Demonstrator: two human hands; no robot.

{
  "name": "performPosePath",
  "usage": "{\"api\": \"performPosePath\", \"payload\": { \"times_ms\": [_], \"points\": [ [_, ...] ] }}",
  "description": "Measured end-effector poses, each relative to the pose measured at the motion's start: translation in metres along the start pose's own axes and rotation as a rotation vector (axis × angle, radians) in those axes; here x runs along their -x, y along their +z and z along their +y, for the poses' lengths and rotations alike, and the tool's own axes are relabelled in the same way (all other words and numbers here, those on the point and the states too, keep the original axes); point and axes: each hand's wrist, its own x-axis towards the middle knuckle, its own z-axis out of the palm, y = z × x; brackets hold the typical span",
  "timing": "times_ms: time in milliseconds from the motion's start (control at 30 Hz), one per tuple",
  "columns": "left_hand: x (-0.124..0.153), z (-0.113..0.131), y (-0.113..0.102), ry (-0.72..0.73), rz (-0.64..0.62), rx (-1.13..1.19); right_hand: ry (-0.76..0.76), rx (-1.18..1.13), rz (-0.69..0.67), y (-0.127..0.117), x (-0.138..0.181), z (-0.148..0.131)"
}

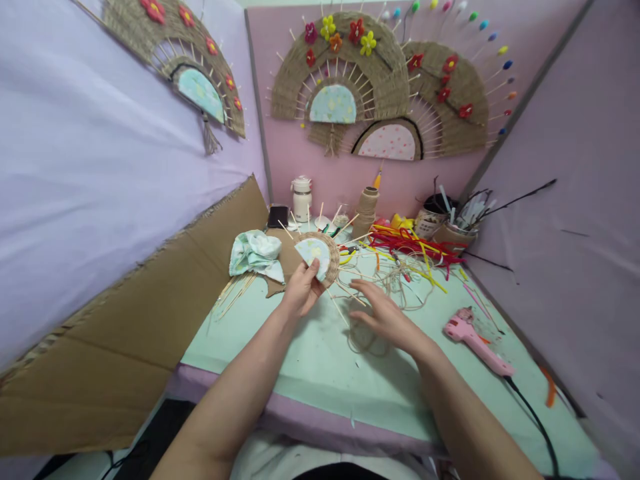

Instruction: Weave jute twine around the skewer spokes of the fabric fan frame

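My left hand (pixel 301 288) is closed on a small half-made fan (pixel 320 255), a pale patterned half-disc rimmed with woven jute and with thin wooden sticks poking out. It holds the fan upright above the mint green table (pixel 320 363). My right hand (pixel 383 313) is stretched out flat with fingers apart, palm down, just right of the fan. It hovers over a loose tangle of jute twine (pixel 373 333) and holds nothing.
A pink glue gun (pixel 475 340) with a black cord lies at the right. Red and yellow pipe cleaners (pixel 415 245), a twine spool (pixel 367 208), cups of tools (pixel 440 223) and a white jar (pixel 301 198) stand behind. Folded cloth (pixel 256 255) and cardboard (pixel 125 340) sit left. Finished fans (pixel 345 77) hang on the walls.
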Motion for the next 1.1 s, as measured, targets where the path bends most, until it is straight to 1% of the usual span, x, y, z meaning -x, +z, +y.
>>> {"api": "performPosePath", "payload": {
  "times_ms": [33,100,167,233,367,433,667,833,1100],
  "points": [
    [0.0,0.001,-0.001,0.005,-0.005,0.005,-0.028,-0.068,-0.041,0.006,-0.013,-0.002],
    [-0.001,0.002,-0.002,0.007,-0.003,0.016,-0.007,-0.2,-0.133,0.009,-0.032,0.001],
    [-0.002,0.004,-0.003,0.003,0.013,0.023,0.043,-0.288,-0.216,0.004,-0.042,0.007],
    [-0.002,0.005,-0.004,-0.01,0.031,0.018,0.076,-0.343,-0.234,-0.004,-0.044,0.014],
    [0.001,0.006,-0.003,-0.081,0.044,-0.01,0.159,-0.483,-0.082,-0.014,-0.038,0.02],
    [0.002,0.005,-0.002,-0.119,0.025,-0.014,0.186,-0.518,-0.022,-0.012,-0.036,0.021],
    [0.005,0.004,-0.001,-0.19,-0.038,-0.038,0.196,-0.574,0.113,-0.004,-0.034,0.024],
    [0.004,0.004,-0.002,-0.222,-0.082,-0.048,0.208,-0.609,0.159,-0.004,-0.033,0.022],
    [0.005,0.003,-0.002,-0.232,-0.092,-0.05,0.222,-0.653,0.156,-0.006,-0.033,0.021]
  ]
}}
